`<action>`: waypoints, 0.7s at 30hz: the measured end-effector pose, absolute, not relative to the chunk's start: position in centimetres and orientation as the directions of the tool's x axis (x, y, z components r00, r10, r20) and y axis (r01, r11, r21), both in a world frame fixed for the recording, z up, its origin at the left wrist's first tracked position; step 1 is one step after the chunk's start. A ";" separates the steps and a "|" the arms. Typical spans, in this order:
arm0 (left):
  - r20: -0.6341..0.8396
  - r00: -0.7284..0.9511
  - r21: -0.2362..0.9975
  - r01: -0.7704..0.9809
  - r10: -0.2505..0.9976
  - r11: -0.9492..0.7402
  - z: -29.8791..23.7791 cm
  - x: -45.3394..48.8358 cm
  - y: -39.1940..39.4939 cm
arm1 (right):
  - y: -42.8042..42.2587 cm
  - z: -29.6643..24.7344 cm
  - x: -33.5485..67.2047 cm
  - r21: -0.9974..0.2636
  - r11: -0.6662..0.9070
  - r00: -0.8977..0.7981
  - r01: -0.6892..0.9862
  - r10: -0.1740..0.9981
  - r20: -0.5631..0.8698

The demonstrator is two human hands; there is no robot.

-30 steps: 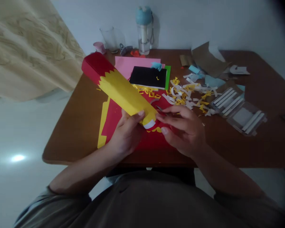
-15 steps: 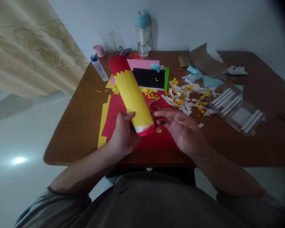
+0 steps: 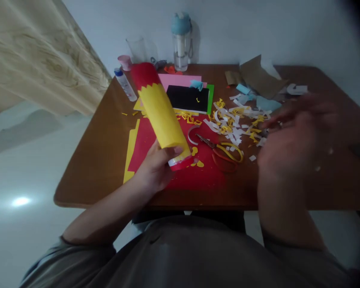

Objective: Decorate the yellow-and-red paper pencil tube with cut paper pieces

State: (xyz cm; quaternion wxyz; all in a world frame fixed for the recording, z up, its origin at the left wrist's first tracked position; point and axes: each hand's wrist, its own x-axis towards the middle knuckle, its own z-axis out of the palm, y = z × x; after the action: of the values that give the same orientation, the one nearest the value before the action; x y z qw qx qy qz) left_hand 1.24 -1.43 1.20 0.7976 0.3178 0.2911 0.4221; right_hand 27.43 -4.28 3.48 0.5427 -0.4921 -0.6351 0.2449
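My left hand (image 3: 159,164) is wrapped round the lower part of a paper-covered tube (image 3: 165,114), its thumb across the front. The tube is yellow with a zigzag edge below a red top, and a white and red band rings its lower end. It is held tilted above a red paper sheet (image 3: 180,178). My right hand (image 3: 291,140), smeared by motion, is over the right side of the table; whether it holds anything cannot be made out. Scissors (image 3: 219,149) with yellow and orange handles lie on the red sheet beside small yellow paper pieces (image 3: 199,163).
White and yellow paper scraps (image 3: 231,120) are heaped right of a black sheet (image 3: 187,99). A glue bottle (image 3: 126,86), pink cup (image 3: 125,63), glass (image 3: 136,50) and water bottle (image 3: 180,42) stand along the back. Folded brown cardboard (image 3: 259,78) lies at back right.
My right hand has moved away from the tube to the right, uncovering the scissors and now blocking the plastic case of white sticks. The tube has shifted slightly left and up in my left hand.
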 end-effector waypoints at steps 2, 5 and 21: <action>-0.207 0.498 0.767 -0.452 0.842 0.456 0.9 1.0 -1.5 | -4.8 3.1 24.9 -0.849 0.394 0.064 0.352 0.895 0.442; -0.194 0.529 0.797 -0.406 0.826 0.447 0.4 0.9 -1.6 | -6.1 2.1 22.1 -0.852 0.395 0.025 0.344 0.903 0.429; -0.149 0.567 0.798 -0.415 0.810 0.437 -0.2 2.2 -2.2 | -8.3 0.6 22.5 -0.781 0.538 -0.044 0.317 0.831 0.554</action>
State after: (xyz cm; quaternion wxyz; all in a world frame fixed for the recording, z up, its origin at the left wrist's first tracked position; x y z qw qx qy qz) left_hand 2.25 -2.16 -0.22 0.8044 0.3695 0.2676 0.3806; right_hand 22.54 -8.28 0.62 0.5494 -0.4201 -0.6834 0.2338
